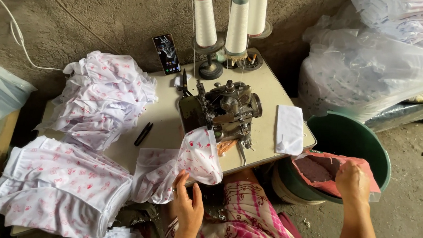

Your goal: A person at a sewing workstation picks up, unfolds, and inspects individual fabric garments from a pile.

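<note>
The left hand [186,203] lies near the front edge of the beige sewing table [166,116], fingers spread open and flat, the fingertips touching the lower edge of a white fabric piece printed with small red marks [197,154]. That piece hangs off the near edge of the table, just in front of the dark metal overlock sewing machine [224,107], and beside it on the left droops a 2nd, similar printed piece [153,176].

The right hand [353,182] is well apart to the right, over the dark green plastic bucket [360,139] that stands on the floor beside the table. Its fingers are curled closed on the rim of a pink plastic bag [324,171] resting in the bucket's mouth; the bag holds something dark reddish.

On the table, left of the machine, lie small black thread snips [143,133]. A black smartphone [166,54] leans against the far wall. 3 white thread cones [226,21] stand on a rack at the far edge. A folded plain white cloth [289,129] lies right of the machine. 2 heaps of the same printed white fabric sit at left: one far [104,96], one near [58,188]. Large clear plastic sacks [378,65] fill the far right.
</note>
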